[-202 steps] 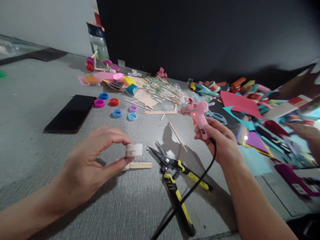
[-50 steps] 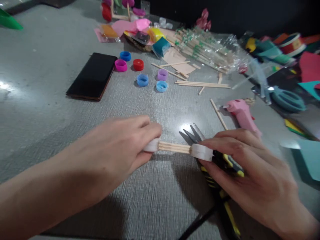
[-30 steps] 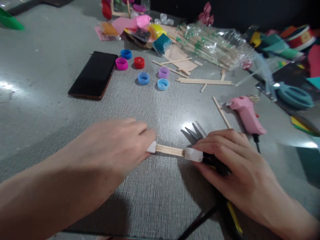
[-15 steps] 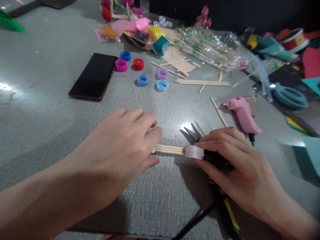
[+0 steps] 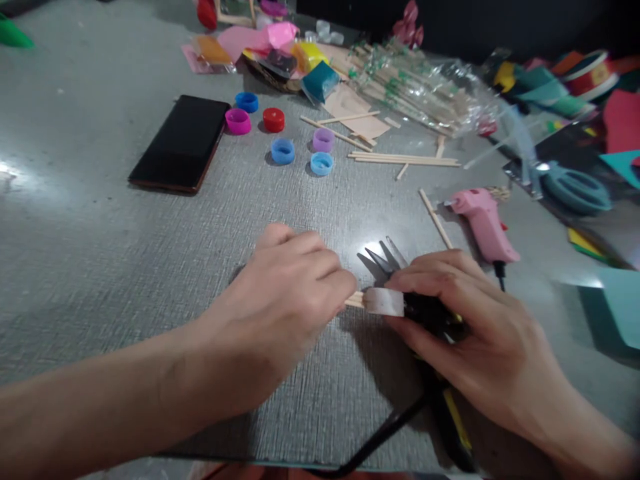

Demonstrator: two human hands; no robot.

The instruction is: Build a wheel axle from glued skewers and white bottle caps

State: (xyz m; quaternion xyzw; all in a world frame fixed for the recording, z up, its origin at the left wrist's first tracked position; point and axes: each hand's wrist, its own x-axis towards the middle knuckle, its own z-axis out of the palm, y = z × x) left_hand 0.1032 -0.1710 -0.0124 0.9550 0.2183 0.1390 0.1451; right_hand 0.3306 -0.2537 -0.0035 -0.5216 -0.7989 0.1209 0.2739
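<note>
Several thin wooden sticks lie side by side, with a white round cap at their right end. My left hand is closed around the sticks just left of the cap and hides their other end. The fingertips of my right hand pinch the white cap from above and below. Under my right palm are black pliers with a yellow-striped handle. Pointed metal blades stick out beyond my right fingers.
Coloured caps and a dark phone lie beyond my left hand. Loose sticks are farther back. To the right are a pink glue gun and blue-handled scissors. Bagged sticks lie behind.
My left hand has moved right along the sticks, closer to the white cap, and its fingers have closed further. My right hand has stayed at the cap. The view has shifted slightly.
</note>
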